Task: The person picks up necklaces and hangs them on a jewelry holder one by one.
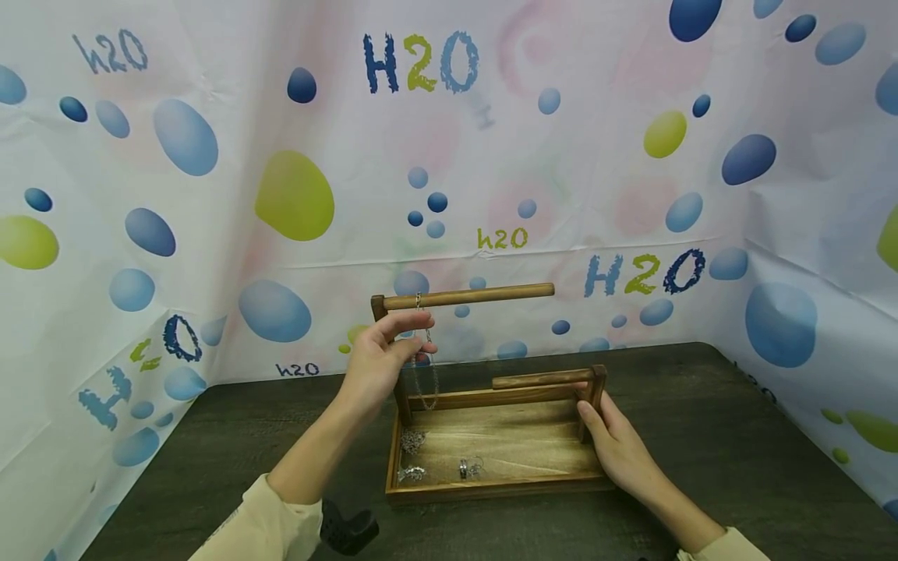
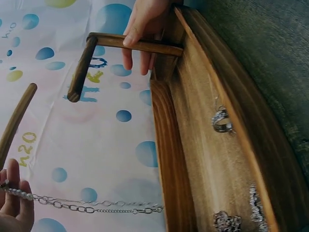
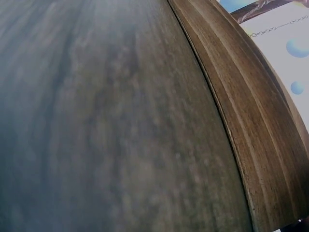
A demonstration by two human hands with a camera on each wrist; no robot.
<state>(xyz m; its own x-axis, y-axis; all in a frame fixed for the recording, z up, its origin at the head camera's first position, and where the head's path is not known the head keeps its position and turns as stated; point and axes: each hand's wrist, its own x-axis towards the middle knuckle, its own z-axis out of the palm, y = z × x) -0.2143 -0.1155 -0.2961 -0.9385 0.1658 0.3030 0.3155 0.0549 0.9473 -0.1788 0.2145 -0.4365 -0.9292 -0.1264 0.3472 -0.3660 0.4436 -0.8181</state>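
My left hand point(image 1: 375, 362) is raised at the left end of the upper bar point(image 1: 484, 294) of a wooden jewelry stand. Its thumb and fingers pinch a silver chain necklace point(image 2: 77, 208) with a short pearl section by the fingers. The necklace loops over the bar and hangs down toward the tray point(image 1: 505, 436). At the stand's right side, my right hand point(image 1: 613, 440) grips the short post point(image 1: 597, 389), thumb in front and other fingers behind. The right wrist view shows mostly tabletop and the tray's outer wall point(image 3: 251, 106), with the right hand out of sight.
Inside the tray lie a heap of fine chain point(image 1: 412, 442), a sparkling silver piece point(image 1: 411, 473) and silver rings point(image 1: 463, 468). A lower bar point(image 1: 540, 379) juts left from the short post. Dark tabletop point(image 1: 701, 436) surrounds the stand, with a printed curtain point(image 1: 449, 156) behind.
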